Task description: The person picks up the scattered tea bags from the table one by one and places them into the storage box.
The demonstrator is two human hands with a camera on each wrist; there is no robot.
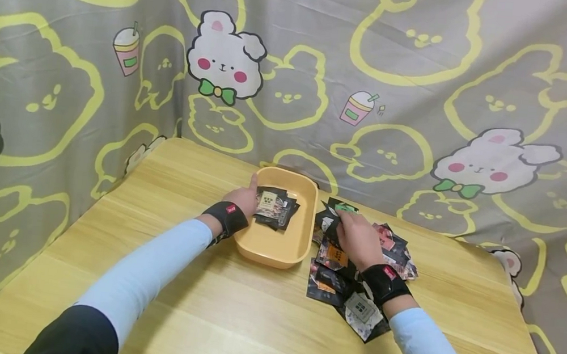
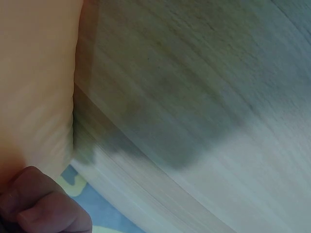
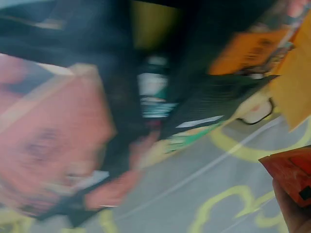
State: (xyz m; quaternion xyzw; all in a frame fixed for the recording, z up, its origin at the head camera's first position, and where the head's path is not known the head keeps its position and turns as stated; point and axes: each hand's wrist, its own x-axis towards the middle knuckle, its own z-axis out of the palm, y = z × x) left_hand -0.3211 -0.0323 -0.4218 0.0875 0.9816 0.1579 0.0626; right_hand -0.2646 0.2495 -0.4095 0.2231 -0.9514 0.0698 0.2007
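Note:
My left hand (image 1: 243, 197) grips the left rim of a yellow-orange plastic tub (image 1: 271, 251); in the left wrist view curled fingers (image 2: 51, 208) lie against its outer wall. Several dark sachets (image 1: 270, 205) with a pale label on top lie inside the tub. To the right of it, my right hand (image 1: 361, 240) reaches down over a loose pile of sachets (image 1: 333, 256) and pinches a dark packet (image 1: 329, 222). In the right wrist view, a finger meets a red packet (image 3: 294, 170) at the right edge. Much of that view is blurred.
The sachets spread right and toward me, including a red-labelled one (image 1: 384, 239) and a grey-labelled one (image 1: 364, 309). All stands on a light wooden table (image 1: 228, 320). A grey curtain (image 1: 318, 26) with yellow cartoon outlines hangs directly behind the table.

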